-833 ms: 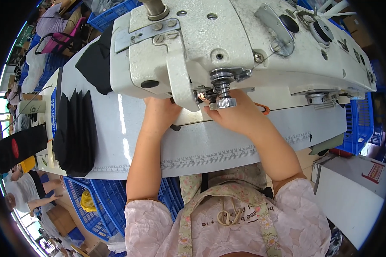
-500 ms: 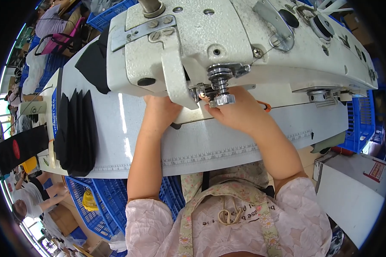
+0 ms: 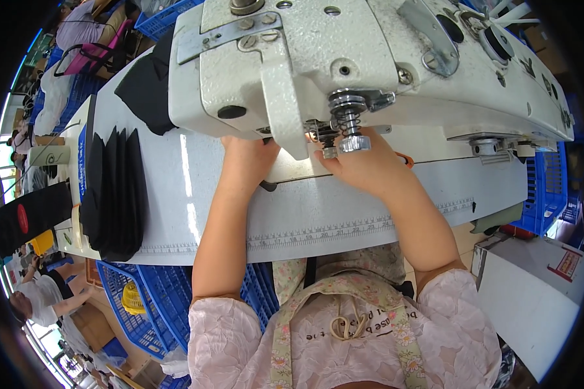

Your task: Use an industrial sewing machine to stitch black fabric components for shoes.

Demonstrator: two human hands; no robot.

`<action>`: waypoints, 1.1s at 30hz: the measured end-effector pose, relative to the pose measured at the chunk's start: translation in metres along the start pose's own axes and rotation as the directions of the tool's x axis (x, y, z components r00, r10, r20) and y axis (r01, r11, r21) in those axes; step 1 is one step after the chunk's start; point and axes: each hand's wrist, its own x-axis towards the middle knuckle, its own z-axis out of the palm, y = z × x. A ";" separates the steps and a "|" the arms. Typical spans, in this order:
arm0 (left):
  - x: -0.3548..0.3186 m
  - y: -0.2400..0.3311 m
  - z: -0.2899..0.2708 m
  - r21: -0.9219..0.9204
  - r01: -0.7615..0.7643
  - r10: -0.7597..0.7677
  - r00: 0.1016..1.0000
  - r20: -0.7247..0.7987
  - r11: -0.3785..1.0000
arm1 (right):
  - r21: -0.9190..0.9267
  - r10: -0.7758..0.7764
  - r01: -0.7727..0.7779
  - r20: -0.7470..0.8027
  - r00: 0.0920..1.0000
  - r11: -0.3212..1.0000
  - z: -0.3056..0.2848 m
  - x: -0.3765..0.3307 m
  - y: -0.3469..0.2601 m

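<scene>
A big white sewing machine [image 3: 383, 58] fills the top of the view and hangs over both hands. My left hand [image 3: 248, 161] lies on the white table [image 3: 194, 188] under the machine head, fingers hidden beneath it, a small dark piece at its wrist. My right hand [image 3: 365, 166] sits just right of the needle area, below the metal tension knob [image 3: 348, 123]; its fingertips are hidden too. What either hand holds cannot be seen.
A stack of black fabric pieces [image 3: 113, 194] lies at the table's left end, more black cloth [image 3: 150, 84] behind it. Blue plastic crates [image 3: 143, 298] stand below the table and at right [image 3: 551, 188]. A white box [image 3: 538, 292] is lower right. Other people work at far left.
The view has moved closer to the machine head. Both hands stay under it, almost unmoved.
</scene>
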 end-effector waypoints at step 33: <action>0.003 -0.010 0.014 -0.066 0.034 -0.037 0.998 -0.042 0.997 | -0.005 0.047 -0.047 0.002 0.999 0.999 -0.004 0.003 -0.003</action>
